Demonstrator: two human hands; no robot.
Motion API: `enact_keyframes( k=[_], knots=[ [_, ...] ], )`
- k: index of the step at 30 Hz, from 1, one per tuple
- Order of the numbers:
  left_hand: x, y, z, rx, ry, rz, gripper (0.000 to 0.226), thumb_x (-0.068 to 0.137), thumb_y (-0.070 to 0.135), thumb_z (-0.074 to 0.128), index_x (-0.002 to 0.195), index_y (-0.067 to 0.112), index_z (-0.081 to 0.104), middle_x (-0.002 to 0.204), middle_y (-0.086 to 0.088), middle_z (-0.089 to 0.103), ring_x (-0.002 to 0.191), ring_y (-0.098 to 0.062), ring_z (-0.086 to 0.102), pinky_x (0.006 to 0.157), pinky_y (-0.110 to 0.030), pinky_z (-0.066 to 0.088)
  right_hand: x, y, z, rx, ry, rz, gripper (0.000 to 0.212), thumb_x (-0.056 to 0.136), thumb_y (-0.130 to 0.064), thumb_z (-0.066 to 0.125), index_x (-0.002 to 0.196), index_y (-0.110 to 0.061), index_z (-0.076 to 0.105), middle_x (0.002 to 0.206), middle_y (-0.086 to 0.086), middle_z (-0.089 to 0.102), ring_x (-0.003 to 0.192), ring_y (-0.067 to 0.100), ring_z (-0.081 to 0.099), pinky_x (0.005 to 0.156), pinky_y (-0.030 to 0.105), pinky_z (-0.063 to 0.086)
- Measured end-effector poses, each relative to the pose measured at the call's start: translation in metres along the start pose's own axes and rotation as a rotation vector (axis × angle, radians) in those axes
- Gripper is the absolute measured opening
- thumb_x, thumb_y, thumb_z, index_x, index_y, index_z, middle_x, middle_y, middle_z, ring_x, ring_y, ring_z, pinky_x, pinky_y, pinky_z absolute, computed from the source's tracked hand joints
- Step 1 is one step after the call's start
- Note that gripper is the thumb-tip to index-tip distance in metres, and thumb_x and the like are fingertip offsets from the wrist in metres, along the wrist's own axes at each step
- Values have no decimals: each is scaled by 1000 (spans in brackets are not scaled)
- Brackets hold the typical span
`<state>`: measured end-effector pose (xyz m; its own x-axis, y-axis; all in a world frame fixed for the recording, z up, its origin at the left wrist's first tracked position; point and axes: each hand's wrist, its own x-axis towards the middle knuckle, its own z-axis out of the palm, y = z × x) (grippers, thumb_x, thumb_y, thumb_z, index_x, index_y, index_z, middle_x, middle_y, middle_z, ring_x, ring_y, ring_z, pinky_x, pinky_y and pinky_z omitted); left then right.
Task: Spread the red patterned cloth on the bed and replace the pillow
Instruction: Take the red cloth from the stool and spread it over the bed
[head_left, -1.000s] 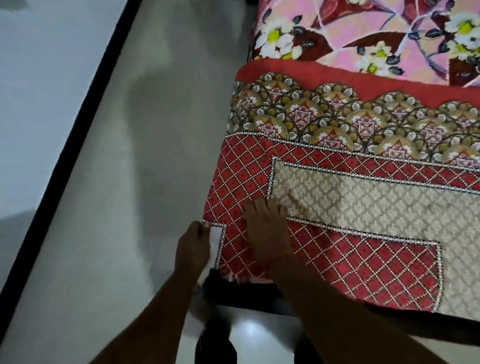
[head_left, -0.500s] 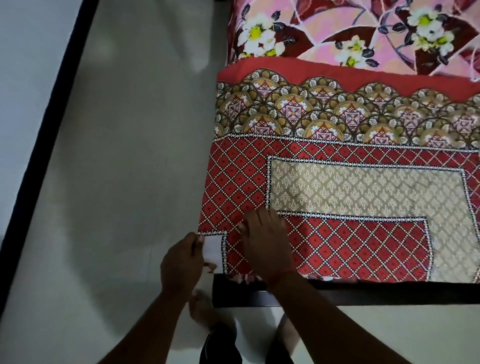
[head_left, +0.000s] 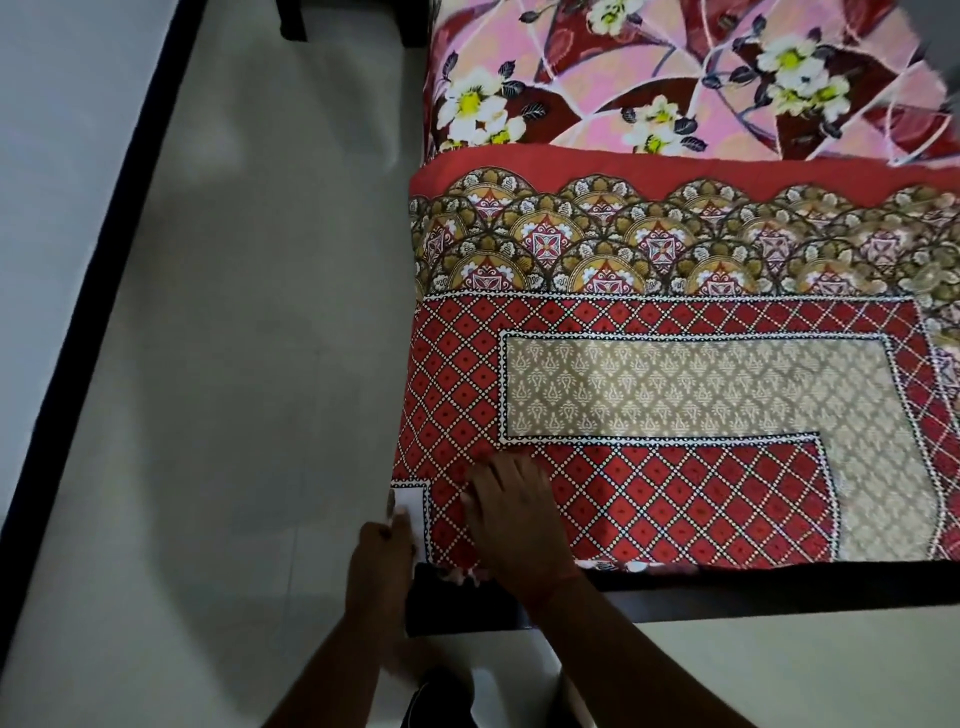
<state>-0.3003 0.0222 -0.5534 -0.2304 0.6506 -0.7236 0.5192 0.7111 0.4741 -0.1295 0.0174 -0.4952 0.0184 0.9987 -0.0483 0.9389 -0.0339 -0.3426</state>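
Red patterned cloth (head_left: 675, 395) spread flat over the near end of the bed, its near edge reaching the dark bed frame (head_left: 779, 592), its left edge falling at the bed's side above the pale floor (head_left: 234, 415); scalloped gold-and-red border along the far edge, red diamond lattice around a beige panel nearer in; beyond that far edge, pink floral bedsheet (head_left: 701, 78) left uncovered.

Right hand (head_left: 511, 514) laid palm-down on the red lattice close to the near left corner, fingers straight and spread, pressing the fabric flat, curled round nothing; left hand (head_left: 382, 556) just beside it at the corner itself, fingers bent against the small white patch (head_left: 410, 512) of the cloth's corner, seemingly pinching that edge, though the grip is partly hidden; both forearms reaching in from the bottom of the view.

No pillow within the frame; dark strip (head_left: 104, 260) running diagonally at far left, between floor and wall.
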Motion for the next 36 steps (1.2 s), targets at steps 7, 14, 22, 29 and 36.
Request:
enact_keyframes(
  k=[7, 14, 22, 29, 36],
  knots=[
    [-21, 17, 24, -218, 86, -78, 39, 89, 42, 50, 100, 7, 63, 95, -14, 69, 86, -33, 66, 83, -47, 56, -37, 35, -1, -3, 13, 10, 21, 92, -30, 53, 109, -20, 61, 115, 1, 58, 104, 21, 51, 91, 37, 44],
    [-31, 19, 23, -170, 256, -159, 33, 86, 19, 52, 103, -8, 61, 98, -27, 65, 92, -43, 62, 73, -38, 44, -51, 60, -15, 66, 17, -89, 25, 90, -27, 56, 112, -16, 62, 117, 4, 59, 106, 23, 52, 93, 39, 43],
    [-68, 58, 53, 409, 422, 520, 36, 87, 19, 58, 118, -1, 58, 115, -28, 58, 105, -46, 55, 90, -56, 47, -78, 139, -41, -58, -35, -56, 41, 92, -33, 52, 129, -17, 55, 133, 5, 54, 122, 27, 48, 108, 47, 36],
    [-111, 91, 118, 942, 98, 845, 64, 94, 52, 31, 152, 25, 32, 160, -14, 26, 146, -38, 21, 115, -58, 20, -87, 204, -82, -159, -174, 77, 55, 94, -42, 41, 142, -15, 48, 149, 10, 46, 138, 33, 40, 113, 55, 30],
    [-127, 99, 130, 1006, -22, 689, 69, 101, 54, 31, 159, 27, 6, 166, -13, -3, 151, -38, -3, 119, -59, 13, -106, 256, -110, -179, -238, 199, 68, 89, -51, 32, 144, -14, 47, 151, 13, 45, 139, 36, 41, 111, 56, 34]
  ],
)
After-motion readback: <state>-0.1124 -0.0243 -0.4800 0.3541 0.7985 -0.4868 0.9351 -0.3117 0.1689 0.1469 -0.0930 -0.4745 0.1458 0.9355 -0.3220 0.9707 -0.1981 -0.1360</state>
